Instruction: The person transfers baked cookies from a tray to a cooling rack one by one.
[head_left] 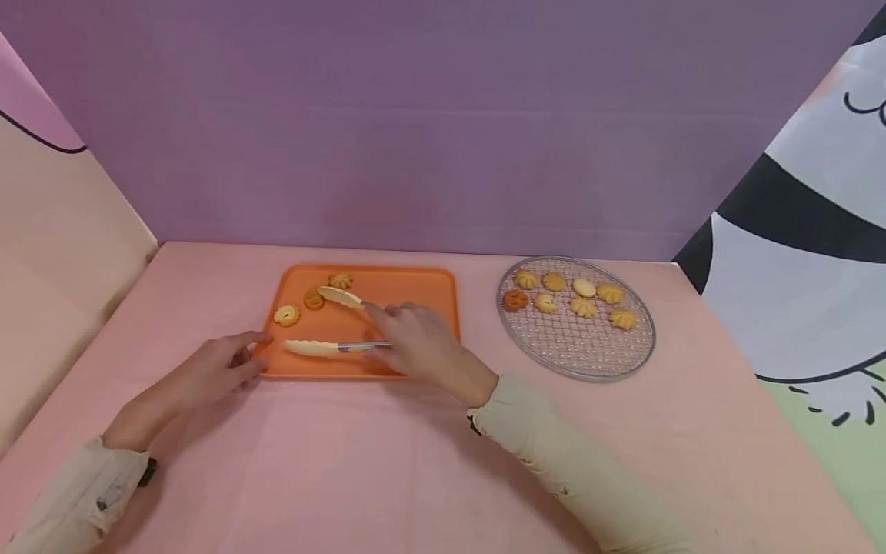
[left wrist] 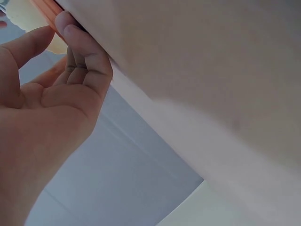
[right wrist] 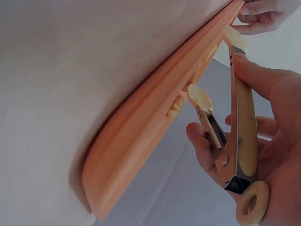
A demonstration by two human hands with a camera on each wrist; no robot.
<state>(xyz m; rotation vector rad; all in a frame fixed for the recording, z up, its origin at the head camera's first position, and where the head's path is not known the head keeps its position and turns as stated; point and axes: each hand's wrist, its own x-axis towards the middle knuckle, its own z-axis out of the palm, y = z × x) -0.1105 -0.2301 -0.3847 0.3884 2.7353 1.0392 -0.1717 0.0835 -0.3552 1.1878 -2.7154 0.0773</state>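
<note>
Two pale sleeves, the left (head_left: 72,504) and the right (head_left: 567,462), enter from the near side over a desk (head_left: 332,469) covered in pink. The left hand (head_left: 214,363) pinches the near left corner of an orange tray (head_left: 415,308), its thumb against the rim in the left wrist view. The right hand (head_left: 425,344) holds a pair of tongs (right wrist: 246,129), the thumb along one arm and the fingers against the other; the two arms stand wide apart, with nothing between their cream, scalloped tips. The tongs reach leftward over the tray: the nearer tip lies above its near left part, while the farther tip overlaps the edge of a brown cookie (head_left: 313,300) in the head view; whether the two touch cannot be told.

Three cookies lie in the left part of the tray. A pale fluted cookie (head_left: 287,315) is nearest the left rim, the brown one comes next, and a ridged golden cookie (head_left: 340,279) sits near the far rim. To the right of the tray, and apart from it, stands a round wire rack (head_left: 577,354) bearing eight cookies in two rough rows across its far half. A purple wall (head_left: 443,138) rises behind the desk; a panel with a black-and-white drawing (head_left: 803,246) stands at right.
</note>
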